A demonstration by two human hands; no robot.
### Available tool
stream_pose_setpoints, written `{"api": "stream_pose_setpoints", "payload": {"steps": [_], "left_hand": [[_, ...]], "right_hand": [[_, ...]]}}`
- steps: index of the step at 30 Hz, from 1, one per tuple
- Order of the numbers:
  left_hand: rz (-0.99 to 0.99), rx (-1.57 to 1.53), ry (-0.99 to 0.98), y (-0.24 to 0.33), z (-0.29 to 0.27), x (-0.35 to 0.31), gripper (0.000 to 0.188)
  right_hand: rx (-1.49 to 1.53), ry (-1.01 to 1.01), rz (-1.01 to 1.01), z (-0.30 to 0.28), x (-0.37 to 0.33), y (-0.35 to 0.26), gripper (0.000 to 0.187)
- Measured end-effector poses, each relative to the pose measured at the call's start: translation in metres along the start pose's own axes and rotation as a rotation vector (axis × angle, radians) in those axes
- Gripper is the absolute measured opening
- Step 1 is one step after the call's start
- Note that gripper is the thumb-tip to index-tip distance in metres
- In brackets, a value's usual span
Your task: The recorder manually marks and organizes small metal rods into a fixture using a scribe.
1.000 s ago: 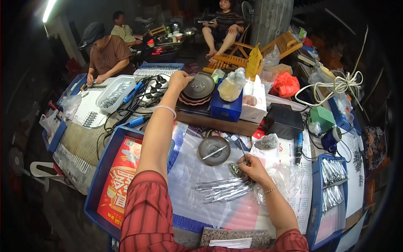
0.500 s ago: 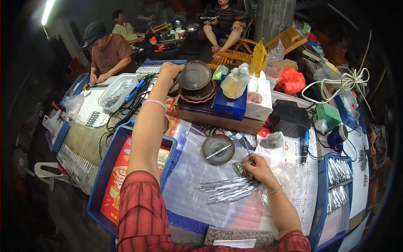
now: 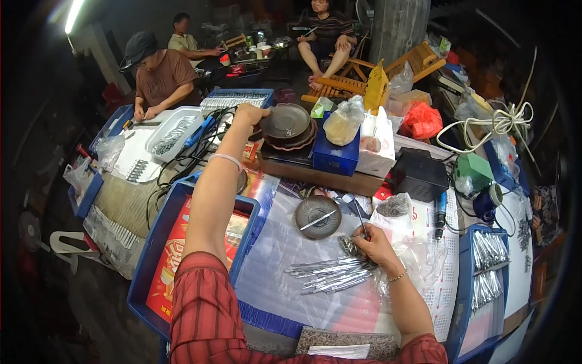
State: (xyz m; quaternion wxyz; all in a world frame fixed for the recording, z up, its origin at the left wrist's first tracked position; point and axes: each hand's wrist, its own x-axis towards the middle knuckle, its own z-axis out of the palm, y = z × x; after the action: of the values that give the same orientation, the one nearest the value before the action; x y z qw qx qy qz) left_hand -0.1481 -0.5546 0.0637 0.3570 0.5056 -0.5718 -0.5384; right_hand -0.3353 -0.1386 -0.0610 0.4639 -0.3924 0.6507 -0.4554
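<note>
metal bowls (image 3: 286,124) stacked | left hand (image 3: 250,115) gripping top bowl's rim | right hand (image 3: 371,242) pinching thin rod (image 3: 360,218) over silver rods (image 3: 330,274)

Blue crate (image 3: 150,255), white rope (image 3: 506,120)

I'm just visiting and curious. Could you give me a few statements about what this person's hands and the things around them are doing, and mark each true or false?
1. The left hand reaches out to a stack of dark round dishes. True.
2. The right hand holds a thin tool over a pile of metal rods. True.
3. The single round dish near the right hand is empty. False: a small metal piece lies in it.
4. The blue tray under the left forearm is filled with metal rods. False: it holds a red printed sheet.
</note>
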Motion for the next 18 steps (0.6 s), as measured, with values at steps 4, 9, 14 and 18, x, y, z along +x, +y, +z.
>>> {"api": "stream_pose_setpoints", "payload": {"steps": [4, 9, 14, 18], "left_hand": [[0.088, 0.176, 0.022, -0.009, 0.0, 0.005, 0.033], [0.216, 0.623, 0.149, -0.021, -0.008, 0.012, 0.037], [0.355, 0.844, 0.218, -0.003, 0.02, -0.037, 0.026], [0.407, 0.912, 0.281, 0.002, 0.021, -0.053, 0.03]], "right_hand": [[0.005, 0.009, -0.002, -0.001, -0.001, -0.001, 0.011], [-0.006, -0.011, -0.006, 0.002, 0.001, -0.004, 0.011], [-0.007, 0.024, -0.028, -0.001, 0.0, 0.001, 0.011], [-0.011, 0.022, -0.027, 0.003, 0.0, -0.002, 0.01]]}}
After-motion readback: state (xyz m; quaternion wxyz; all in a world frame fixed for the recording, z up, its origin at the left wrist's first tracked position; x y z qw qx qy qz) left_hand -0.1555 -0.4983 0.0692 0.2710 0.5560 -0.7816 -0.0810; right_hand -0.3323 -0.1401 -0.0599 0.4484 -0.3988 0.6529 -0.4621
